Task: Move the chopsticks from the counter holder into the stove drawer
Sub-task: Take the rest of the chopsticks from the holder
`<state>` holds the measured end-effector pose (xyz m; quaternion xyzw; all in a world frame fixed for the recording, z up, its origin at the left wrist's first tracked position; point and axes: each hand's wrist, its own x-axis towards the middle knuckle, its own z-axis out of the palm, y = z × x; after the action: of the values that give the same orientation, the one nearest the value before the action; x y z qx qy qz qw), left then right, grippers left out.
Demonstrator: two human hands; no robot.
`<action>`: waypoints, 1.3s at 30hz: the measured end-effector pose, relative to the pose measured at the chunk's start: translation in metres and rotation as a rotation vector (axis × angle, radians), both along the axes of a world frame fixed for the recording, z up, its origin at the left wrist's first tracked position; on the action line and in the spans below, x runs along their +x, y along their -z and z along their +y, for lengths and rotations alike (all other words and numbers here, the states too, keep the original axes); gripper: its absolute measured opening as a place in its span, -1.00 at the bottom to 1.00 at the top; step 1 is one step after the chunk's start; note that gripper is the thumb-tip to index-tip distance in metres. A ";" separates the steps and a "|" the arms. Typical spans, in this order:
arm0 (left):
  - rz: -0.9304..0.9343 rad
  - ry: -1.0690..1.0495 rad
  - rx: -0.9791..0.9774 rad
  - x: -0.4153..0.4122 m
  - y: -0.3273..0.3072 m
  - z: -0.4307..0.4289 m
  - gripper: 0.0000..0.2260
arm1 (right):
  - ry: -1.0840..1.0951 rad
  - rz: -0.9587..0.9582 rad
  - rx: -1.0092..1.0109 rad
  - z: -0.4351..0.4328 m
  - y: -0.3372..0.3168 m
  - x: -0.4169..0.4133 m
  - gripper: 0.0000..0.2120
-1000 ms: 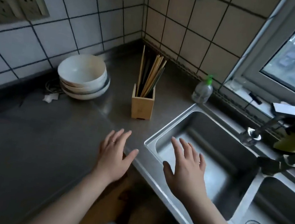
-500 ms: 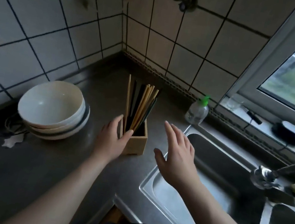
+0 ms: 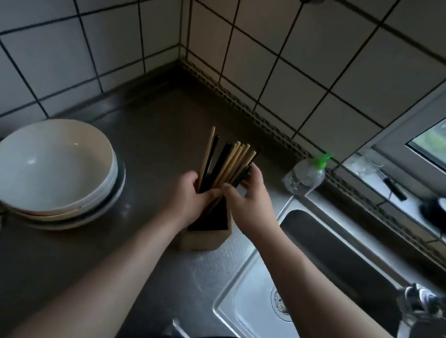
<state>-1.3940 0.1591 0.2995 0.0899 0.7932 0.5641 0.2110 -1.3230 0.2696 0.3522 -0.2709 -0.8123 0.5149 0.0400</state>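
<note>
Head view: left hand (image 3: 190, 196) curls fingers round chopsticks (image 3: 226, 157) from left, right hand (image 3: 249, 199) wraps them from right. Bundle upright in wooden holder (image 3: 204, 239) on counter (image 3: 51, 273). Grasp made, looks like. Lift, carry, drop-off all ahead. Stove drawer out of sight.

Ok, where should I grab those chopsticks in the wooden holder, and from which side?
Take the chopsticks by their bare shafts just above the rim of the holder, closing in from left and right, and lift straight up. They stand nearly upright and fan out at the tips, with their lower ends sunk inside. The left hand and right hand grip there.
</note>
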 end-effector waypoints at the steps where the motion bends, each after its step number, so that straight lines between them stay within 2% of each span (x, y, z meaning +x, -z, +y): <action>1: -0.004 -0.009 -0.002 -0.001 0.001 0.000 -0.86 | 0.053 0.024 -0.069 0.001 0.001 -0.006 -0.48; 3: -0.044 -0.029 0.016 -0.004 0.007 -0.002 -0.90 | 0.134 0.056 -0.183 0.004 0.002 -0.015 -0.61; 6: -0.083 -0.046 0.045 -0.004 0.011 -0.005 -0.95 | 0.166 0.097 -0.240 0.006 0.001 -0.024 -0.78; 13: -0.117 -0.064 0.078 0.001 0.015 -0.008 -0.86 | 0.171 0.113 -0.304 0.004 0.003 -0.030 -0.82; 16: -0.098 -0.072 0.099 0.003 0.013 -0.009 -0.84 | 0.199 0.103 -0.269 0.004 0.006 -0.029 -0.80; 20: -0.076 -0.108 0.118 0.007 0.010 -0.006 -0.94 | 0.236 0.124 -0.282 0.000 0.010 -0.023 -0.77; 22: -0.033 -0.131 0.125 0.008 0.010 -0.003 -0.93 | 0.263 0.142 -0.345 -0.003 0.012 -0.020 -0.83; 24: -0.010 -0.149 0.142 0.010 0.008 -0.001 -0.89 | 0.285 0.140 -0.385 -0.005 0.013 -0.019 -0.97; 29: 0.035 -0.199 0.106 0.013 0.001 0.002 -0.81 | 0.306 0.123 -0.394 -0.010 0.014 -0.012 -0.79; 34: 0.114 -0.207 0.154 0.013 -0.001 0.002 -0.75 | 0.367 0.204 -0.464 -0.016 0.013 -0.008 -0.75; 39: 0.193 -0.215 0.276 0.015 -0.010 0.005 -0.85 | 0.396 0.323 -0.457 -0.012 -0.004 0.001 -0.78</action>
<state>-1.3791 0.1637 0.3095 0.0867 0.7299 0.6755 0.0581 -1.3222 0.2575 0.3562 -0.3404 -0.5907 0.7020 0.2057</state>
